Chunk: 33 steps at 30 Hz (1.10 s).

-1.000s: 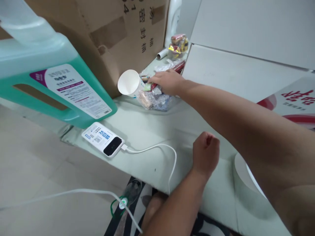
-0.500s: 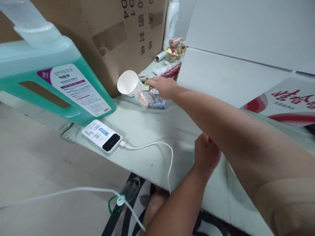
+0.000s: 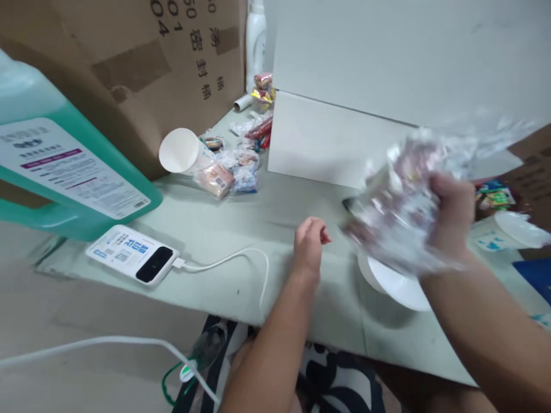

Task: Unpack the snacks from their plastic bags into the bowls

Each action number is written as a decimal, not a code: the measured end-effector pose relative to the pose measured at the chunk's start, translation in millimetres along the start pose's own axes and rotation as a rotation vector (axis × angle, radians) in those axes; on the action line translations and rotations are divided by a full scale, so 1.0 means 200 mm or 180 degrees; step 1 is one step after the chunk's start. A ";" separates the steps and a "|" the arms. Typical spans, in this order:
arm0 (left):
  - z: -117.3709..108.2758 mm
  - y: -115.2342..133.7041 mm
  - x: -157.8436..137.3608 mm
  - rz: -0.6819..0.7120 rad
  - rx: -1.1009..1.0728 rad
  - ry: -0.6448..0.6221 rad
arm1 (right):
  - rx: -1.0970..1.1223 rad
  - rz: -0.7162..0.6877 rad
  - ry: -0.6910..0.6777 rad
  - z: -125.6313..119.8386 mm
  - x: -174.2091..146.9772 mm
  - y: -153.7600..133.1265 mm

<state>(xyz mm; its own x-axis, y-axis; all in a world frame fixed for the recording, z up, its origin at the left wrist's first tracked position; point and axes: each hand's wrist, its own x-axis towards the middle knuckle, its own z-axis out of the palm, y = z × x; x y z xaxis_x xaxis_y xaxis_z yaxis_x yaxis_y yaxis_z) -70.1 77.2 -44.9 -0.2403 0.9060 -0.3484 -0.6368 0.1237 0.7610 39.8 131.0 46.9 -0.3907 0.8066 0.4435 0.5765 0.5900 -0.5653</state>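
My right hand (image 3: 451, 215) is closed on a crinkled clear plastic bag (image 3: 400, 195) with reddish-brown contents, blurred by motion. The bag is held up over a white bowl (image 3: 396, 281), hiding part of it. My left hand (image 3: 309, 244) is over the table to the left of the bowl, its fingers curled in. Whatever those fingers may hold is hidden. On the far left of the table a white paper cup (image 3: 181, 152) lies tipped on its side, beside small clear-wrapped packets (image 3: 217, 178).
A green-filled jug (image 3: 86, 166) and a white power bank (image 3: 129, 252) with a cable stand left. Behind are a cardboard box (image 3: 129, 57), a white bottle (image 3: 256, 46) and a white panel (image 3: 314, 137). At right are another paper cup (image 3: 501, 232) and colourful packets (image 3: 495, 198).
My right hand has moved from the packets by the cup to above the bowl on the right, now gripping the plastic bag. The view has swung right, and my left hand stays low over the table.
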 end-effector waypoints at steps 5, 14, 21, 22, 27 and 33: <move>0.06 -0.04 -0.08 -0.0669 -0.0187 -0.1924 | 0.2699 0.2251 0.1118 -0.20 -0.47 0.15; 0.24 -0.30 -0.30 -0.1085 0.0467 -0.3981 | 0.2790 0.2239 0.2068 -0.40 -0.86 0.36; 0.38 -0.59 -0.46 -0.0340 0.1934 -0.3148 | 0.3353 0.2699 0.1688 -0.47 -1.15 0.60; 0.40 -0.62 -0.48 -0.0247 0.2053 -0.3082 | 0.3449 0.2732 0.1576 -0.48 -1.17 0.63; 0.45 -0.72 -0.53 -0.0199 0.2012 -0.3172 | 0.3631 0.2578 0.1061 -0.53 -1.23 0.71; 0.43 -0.77 -0.56 -0.0109 0.2390 -0.2910 | 0.3499 0.2248 0.0681 -0.56 -1.28 0.75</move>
<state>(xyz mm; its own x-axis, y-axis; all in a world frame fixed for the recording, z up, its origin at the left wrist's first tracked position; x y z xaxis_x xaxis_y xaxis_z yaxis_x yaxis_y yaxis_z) 118.5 -9.1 -75.4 0.5759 0.8129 -0.0862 0.0304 0.0841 0.9960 305.7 8.7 -73.3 -0.0701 0.9885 -0.1340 -0.3100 -0.1492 -0.9390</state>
